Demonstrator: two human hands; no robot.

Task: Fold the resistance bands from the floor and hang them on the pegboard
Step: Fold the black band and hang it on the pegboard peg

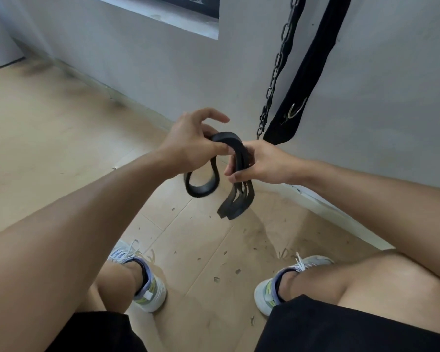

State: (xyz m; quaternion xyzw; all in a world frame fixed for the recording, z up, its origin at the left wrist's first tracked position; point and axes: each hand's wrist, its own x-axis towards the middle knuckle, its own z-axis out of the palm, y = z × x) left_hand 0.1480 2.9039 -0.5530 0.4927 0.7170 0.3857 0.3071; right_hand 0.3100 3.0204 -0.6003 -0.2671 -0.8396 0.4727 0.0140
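Black flat rubber resistance band (235, 158) hung between both hands above the tan floor (48, 138), folded layers running downward. Right hand (262, 162) pinched the stacked folds; left hand (191, 143) gripped the top bend, a loose loop dangling beneath it.

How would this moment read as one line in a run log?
phase: folding | left hand: grips black band | right hand: pinches folded layers | loop hanging above floor | not hung yet

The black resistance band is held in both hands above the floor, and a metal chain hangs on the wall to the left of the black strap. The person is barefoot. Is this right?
Not quite: the head view shows white sneakers on both feet. The rest stands.
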